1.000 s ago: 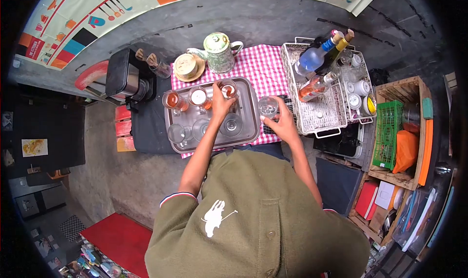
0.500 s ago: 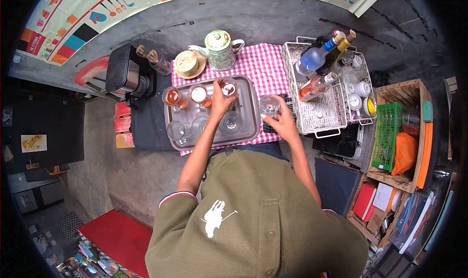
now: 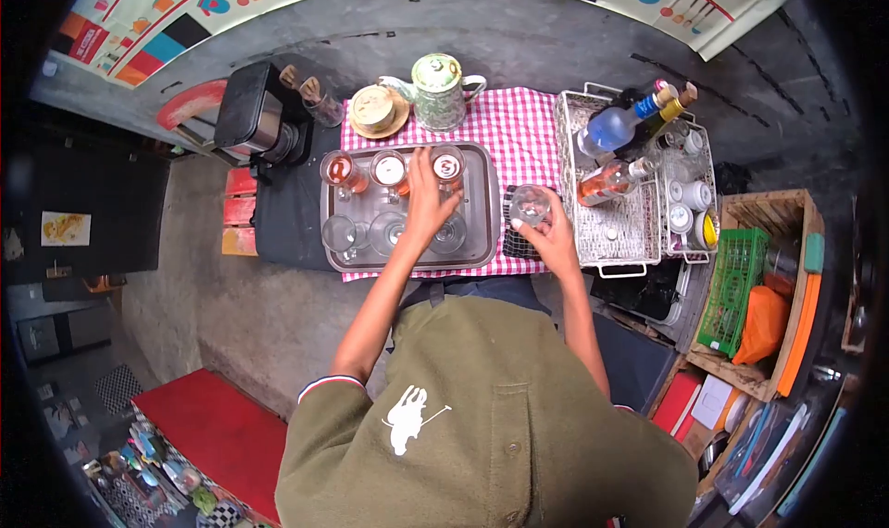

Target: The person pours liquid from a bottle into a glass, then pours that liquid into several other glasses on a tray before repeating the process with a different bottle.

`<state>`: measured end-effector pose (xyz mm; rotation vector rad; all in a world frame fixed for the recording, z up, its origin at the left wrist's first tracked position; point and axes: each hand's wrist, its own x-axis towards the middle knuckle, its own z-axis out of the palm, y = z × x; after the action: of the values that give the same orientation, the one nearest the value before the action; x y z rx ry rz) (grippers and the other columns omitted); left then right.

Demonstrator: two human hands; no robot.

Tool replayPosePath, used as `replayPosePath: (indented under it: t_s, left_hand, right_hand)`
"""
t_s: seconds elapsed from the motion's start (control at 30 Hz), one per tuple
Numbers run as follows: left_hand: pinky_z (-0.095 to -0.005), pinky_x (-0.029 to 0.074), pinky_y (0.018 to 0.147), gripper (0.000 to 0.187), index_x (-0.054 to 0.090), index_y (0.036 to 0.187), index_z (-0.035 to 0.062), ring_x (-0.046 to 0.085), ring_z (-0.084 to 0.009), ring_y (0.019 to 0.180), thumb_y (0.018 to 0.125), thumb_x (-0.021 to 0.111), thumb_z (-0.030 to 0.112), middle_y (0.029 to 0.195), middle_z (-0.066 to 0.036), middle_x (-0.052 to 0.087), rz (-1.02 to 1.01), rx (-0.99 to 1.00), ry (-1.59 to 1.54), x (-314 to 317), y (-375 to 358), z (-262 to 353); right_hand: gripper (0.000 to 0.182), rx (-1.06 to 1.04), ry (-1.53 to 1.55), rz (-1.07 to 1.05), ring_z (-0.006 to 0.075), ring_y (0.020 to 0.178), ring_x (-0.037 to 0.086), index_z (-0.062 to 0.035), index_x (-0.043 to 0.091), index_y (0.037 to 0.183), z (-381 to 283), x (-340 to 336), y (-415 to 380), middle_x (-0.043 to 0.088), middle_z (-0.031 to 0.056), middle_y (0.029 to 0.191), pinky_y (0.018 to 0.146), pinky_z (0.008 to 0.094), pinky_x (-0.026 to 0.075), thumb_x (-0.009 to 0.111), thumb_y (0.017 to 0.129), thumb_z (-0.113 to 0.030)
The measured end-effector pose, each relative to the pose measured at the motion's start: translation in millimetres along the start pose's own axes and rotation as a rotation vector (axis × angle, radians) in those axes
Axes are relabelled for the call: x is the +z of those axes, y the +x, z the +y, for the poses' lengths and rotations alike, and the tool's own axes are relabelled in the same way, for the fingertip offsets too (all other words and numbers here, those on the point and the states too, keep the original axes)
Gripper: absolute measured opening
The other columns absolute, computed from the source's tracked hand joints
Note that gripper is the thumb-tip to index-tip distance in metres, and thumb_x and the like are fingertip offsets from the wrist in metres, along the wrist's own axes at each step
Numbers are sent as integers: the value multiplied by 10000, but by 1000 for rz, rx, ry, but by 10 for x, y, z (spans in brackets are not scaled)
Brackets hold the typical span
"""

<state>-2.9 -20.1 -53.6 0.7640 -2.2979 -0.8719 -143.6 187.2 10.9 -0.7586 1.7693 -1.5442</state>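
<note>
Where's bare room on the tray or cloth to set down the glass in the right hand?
Free: checked cloth between teapot and wire rack; a strip at the tray's right edge. Crowded: tray's left and middle, with filled glasses behind, empty glasses in front, left hand over them.

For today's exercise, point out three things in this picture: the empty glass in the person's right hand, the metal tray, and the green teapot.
empty glass (image 3: 532, 204), head view, on its clear rim and bowl.
metal tray (image 3: 482, 215), head view, on its bare right rim.
green teapot (image 3: 439, 97), head view, on its rounded body below the lid.
</note>
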Motion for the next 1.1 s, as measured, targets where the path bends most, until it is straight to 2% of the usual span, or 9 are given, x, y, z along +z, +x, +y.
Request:
replayPosePath:
  t_s: [0.1,0.3,0.4,0.43,0.53,0.63,0.77,0.9,1.1]
  left_hand:
    - [-501,258,1180,997,211,1497,-66,272,-461,1434,750,824,179,1495,-319,287,-54,38,-73,31,-259,244]
    - [-447,329,1160,1008,226,1495,-49,355,-419,1411,720,825,188,1495,-289,322,-279,-130,-484,205,-393,930]
    - [-439,390,1113,936,289,1497,3,450,-378,1366,718,794,121,1453,-250,442,-237,-127,-537,389,-402,1027]
    - [-373,485,1001,810,389,1455,25,602,-264,1214,760,797,108,1320,-177,579,-136,-97,-495,435,-391,1122]
    - [-364,489,977,759,421,1434,34,617,-233,1180,770,786,88,1283,-158,611,-87,-209,-594,549,-368,1366]
    - [-352,489,976,725,448,1405,23,617,-219,1169,783,810,118,1269,-147,619,-10,-238,-554,712,-389,1548]
    - [-355,488,987,740,450,1395,15,604,-210,1179,776,837,135,1281,-138,612,36,-269,-559,914,-431,1671]
    - [-329,489,991,732,431,1397,6,583,-175,1163,777,818,48,1284,-121,577,52,-350,-691,1033,-420,1840]
    - [-299,474,981,704,415,1374,14,560,-153,1138,769,776,-4,1231,-89,552,165,-346,-673,1227,-337,1919]
  right_hand:
    - [655,-32,-13,-40,223,1175,588,-26,427,1398,-51,-22,58,562,144,1297,915,350,526,765,840,-96]
    - [681,-115,-80,-147,233,1151,610,-50,461,1373,-19,-114,136,595,131,1266,911,371,522,779,774,-122]
    - [687,-160,-150,-173,244,1134,629,-45,472,1366,119,-167,139,600,143,1264,910,381,528,776,754,-115]
    - [698,-130,-73,-190,253,1143,629,-33,472,1363,145,-156,147,599,151,1257,910,381,531,778,741,-114]
    - [692,-105,-39,-142,270,1169,612,-11,475,1354,134,-248,102,578,171,1256,930,375,523,771,734,-95]
    - [681,-352,-295,-109,289,1187,586,-4,474,1355,45,-443,104,537,176,1271,959,371,505,760,744,-90]
    - [691,-235,-248,-227,319,1196,563,-2,453,1376,-30,-717,105,509,183,1287,971,396,489,762,771,-131]
    - [639,-185,-236,-225,248,1221,550,-15,451,1385,-116,-969,71,536,151,1323,983,375,468,729,823,-139]
    - [404,-264,-33,68,222,1110,600,-9,558,1233,-47,-1505,58,616,108,1161,983,368,452,693,862,-97]
